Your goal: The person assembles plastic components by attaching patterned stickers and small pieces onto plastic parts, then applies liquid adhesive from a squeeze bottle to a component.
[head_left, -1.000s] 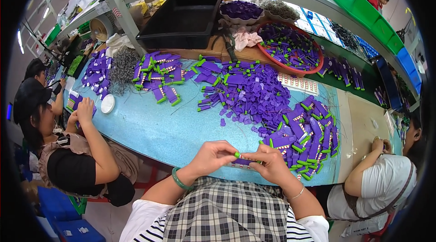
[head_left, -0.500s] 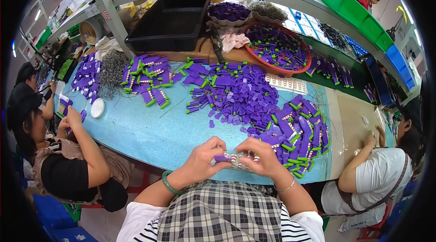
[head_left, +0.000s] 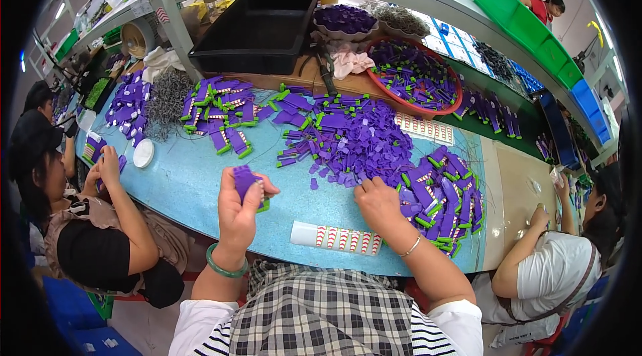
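Note:
My left hand point(head_left: 238, 215) is raised over the near part of the blue table, its fingers wrapped round a flat purple plastic piece point(head_left: 245, 179) with a green end. Part of that piece is hidden by the thumb. At the near edge of a heap of small purple plastic parts point(head_left: 374, 135), my right hand point(head_left: 380, 203) has its fingers bent and pressed together; what they pinch, if anything, is hidden. A sheet of red-and-white striped stickers point(head_left: 341, 238) lies near the table's front edge, between my forearms.
Purple-and-green pieces point(head_left: 441, 189) are piled right of my right hand, with more point(head_left: 224, 112) at the far left. Behind stand a red basket point(head_left: 428, 110) and a black tray point(head_left: 251, 55) under a shelf. Co-workers sit on both sides.
My hands have parted. The left moved up and left with the purple piece; the right reached forward to the heap. The sticker sheet, earlier between my fingers, now lies on the table.

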Available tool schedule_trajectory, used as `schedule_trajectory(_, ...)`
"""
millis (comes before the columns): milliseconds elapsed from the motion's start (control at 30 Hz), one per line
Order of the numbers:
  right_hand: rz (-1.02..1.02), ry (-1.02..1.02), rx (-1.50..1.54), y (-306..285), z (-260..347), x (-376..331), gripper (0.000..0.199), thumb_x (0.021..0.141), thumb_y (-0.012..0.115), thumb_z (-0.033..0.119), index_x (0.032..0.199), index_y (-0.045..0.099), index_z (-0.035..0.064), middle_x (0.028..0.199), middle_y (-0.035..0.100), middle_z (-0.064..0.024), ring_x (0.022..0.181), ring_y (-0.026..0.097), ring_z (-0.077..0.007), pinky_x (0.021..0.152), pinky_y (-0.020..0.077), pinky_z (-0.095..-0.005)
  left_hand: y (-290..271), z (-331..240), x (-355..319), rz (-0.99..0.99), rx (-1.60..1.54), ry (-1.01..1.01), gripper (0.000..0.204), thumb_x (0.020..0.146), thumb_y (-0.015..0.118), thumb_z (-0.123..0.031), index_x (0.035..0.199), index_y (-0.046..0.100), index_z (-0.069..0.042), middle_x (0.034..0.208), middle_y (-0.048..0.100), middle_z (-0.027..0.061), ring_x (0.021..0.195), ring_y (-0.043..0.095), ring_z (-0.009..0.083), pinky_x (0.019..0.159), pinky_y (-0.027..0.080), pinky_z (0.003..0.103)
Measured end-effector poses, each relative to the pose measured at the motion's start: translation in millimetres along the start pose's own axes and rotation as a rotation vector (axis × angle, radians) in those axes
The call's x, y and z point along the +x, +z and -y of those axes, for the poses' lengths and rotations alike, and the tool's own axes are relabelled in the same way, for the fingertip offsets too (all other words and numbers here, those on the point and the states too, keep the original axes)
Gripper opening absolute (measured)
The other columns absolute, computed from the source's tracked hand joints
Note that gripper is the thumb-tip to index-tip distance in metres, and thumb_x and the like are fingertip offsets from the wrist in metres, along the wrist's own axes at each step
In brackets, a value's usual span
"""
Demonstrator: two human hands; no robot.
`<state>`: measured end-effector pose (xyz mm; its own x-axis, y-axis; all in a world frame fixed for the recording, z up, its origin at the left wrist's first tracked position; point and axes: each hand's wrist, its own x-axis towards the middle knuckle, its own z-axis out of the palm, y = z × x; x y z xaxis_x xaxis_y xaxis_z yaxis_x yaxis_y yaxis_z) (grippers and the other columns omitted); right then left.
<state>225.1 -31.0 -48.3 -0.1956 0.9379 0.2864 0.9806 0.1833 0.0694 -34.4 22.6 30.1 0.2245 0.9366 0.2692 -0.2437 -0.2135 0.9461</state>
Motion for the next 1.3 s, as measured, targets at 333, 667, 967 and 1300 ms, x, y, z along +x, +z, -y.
schedule_trajectory(333,0.216,0.559,1.513,-31.4,-1.5,-2.2,0.01,0.084,0.062,0.005,0.093,0.061,0.0003,0.091,0.069,-0.0129,0.07,0.066,-0.0165,0.054,0.0501,-0.0261,13.0,52.7,-18.3,0.122,-0.049,-0.234,0.019,0.098,0.043,-0.02,0.103,0.05,-0.003,0.082,0.06,0.0043,0.073,0.057,0.0118,0.069,0.048,0.027)
schedule_trajectory(667,-0.133,0.37,1.178,-50.8,43.6,-26.2,0.01,0.075,0.07,0.007,0.079,0.061,0.0022,0.095,0.059,-0.0069,0.083,0.055,-0.0136,0.065,0.0429,-0.0256,56.7,55.5,-37.7,0.632,0.384,-0.124,0.013,0.086,0.052,-0.012,0.093,0.049,-0.002,0.075,0.057,0.0194,0.07,0.056,0.0388,0.061,0.042,0.044)
schedule_trajectory(967,-0.178,0.28,1.046,-48.9,46.6,-26.5,0.014,0.073,0.07,0.008,0.075,0.058,0.0026,0.078,0.058,-0.009,0.07,0.055,-0.021,0.061,0.0431,-0.0309,52.3,65.4,-42.0,0.717,0.507,0.005,0.017,0.09,0.049,-0.018,0.088,0.056,-0.002,0.067,0.061,0.0139,0.065,0.06,0.0339,0.059,0.046,0.042)
schedule_trajectory(1300,-0.097,0.342,1.092,-45.8,16.9,-30.0,0.012,0.078,0.068,0.008,0.077,0.059,0.0003,0.07,0.059,-0.0081,0.064,0.056,-0.0181,0.059,0.0449,-0.0291,78.8,65.3,-20.2,0.804,0.286,-0.272,0.025,0.093,0.049,-0.023,0.094,0.06,-0.001,0.073,0.066,0.0116,0.068,0.065,0.022,0.063,0.05,0.035)
